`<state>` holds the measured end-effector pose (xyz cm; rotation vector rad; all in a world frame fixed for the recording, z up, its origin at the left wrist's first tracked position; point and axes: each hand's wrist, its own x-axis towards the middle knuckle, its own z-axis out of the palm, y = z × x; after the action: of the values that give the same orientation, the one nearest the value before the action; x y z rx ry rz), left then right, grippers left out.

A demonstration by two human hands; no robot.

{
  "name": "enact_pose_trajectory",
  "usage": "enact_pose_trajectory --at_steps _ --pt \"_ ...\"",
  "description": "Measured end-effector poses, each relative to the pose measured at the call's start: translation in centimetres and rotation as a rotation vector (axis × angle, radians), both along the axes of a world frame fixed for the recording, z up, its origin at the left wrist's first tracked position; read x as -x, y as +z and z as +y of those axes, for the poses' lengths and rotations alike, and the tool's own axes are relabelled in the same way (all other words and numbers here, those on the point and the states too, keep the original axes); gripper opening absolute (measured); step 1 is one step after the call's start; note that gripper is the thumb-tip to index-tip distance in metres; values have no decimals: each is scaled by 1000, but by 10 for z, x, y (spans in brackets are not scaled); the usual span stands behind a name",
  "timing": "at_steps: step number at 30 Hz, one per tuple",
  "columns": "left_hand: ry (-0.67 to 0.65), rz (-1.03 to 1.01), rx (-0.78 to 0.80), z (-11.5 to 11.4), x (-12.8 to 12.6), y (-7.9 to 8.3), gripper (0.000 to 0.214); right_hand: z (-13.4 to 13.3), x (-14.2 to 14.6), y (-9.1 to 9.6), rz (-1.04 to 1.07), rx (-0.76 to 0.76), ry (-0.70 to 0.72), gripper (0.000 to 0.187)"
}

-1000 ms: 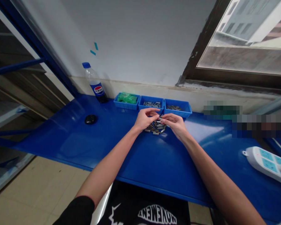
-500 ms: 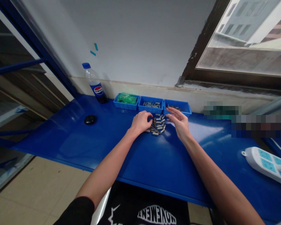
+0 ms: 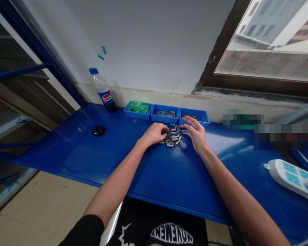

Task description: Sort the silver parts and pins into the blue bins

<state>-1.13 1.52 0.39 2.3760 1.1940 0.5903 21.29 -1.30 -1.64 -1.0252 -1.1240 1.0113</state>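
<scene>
Head view, hands: A second ago my fingertips meet over the loose parts; now my left grip (image 3: 155, 133) and right grip (image 3: 199, 136) are apart, one on each side of them, so I judge the two-handed handling is broken off. Since half a second ago both have barely shifted.
Left grip: Curled low at the left side of the pile, thumb and forefinger close together; I cannot tell whether they pinch a part or only touch it.
Right grip: Loosely spread, with nothing visible in it. The fingers overlap the near edge of the right tray (image 3: 202, 114) in view, but I cannot tell whether they are above it or in front of it.
Pile: Short silver cylinders (image 3: 175, 139) and thin dark-and-gold rods (image 3: 167, 139) lie mixed on the desk (image 3: 166, 177), between my hands. With the hands parted, more of them shows.
Middle tray: This blue tray (image 3: 164, 119) holds more silver cylinders, touching or just beside its neighbours.
Right tray: Slim rods lie inside, partly behind my fingers.
Left tray: A green packet (image 3: 138, 107) sits in this blue tray (image 3: 137, 115).
Further left: A Pepsi bottle (image 3: 107, 99) stands near the wall.
</scene>
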Motion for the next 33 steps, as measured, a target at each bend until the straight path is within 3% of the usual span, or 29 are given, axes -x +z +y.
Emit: enact_pose_trajectory --at_steps 11,20,23,29,33 --pt "-29 -84 99 9 5 -8 16 1 -2 -2 23 27 18 42" --pt "-8 -75 -58 11 7 -5 23 3 -3 -7 54 34 33 40" --pt "29 -207 -14 9 3 -4 24 3 -2 -6 33 19 37 39" --pt "18 -650 220 1 -12 -3 17 -1 3 -2 -142 -8 48 36" --pt "-26 -760 312 -1 -16 -5 24 -1 6 -3 -207 -13 101 33"
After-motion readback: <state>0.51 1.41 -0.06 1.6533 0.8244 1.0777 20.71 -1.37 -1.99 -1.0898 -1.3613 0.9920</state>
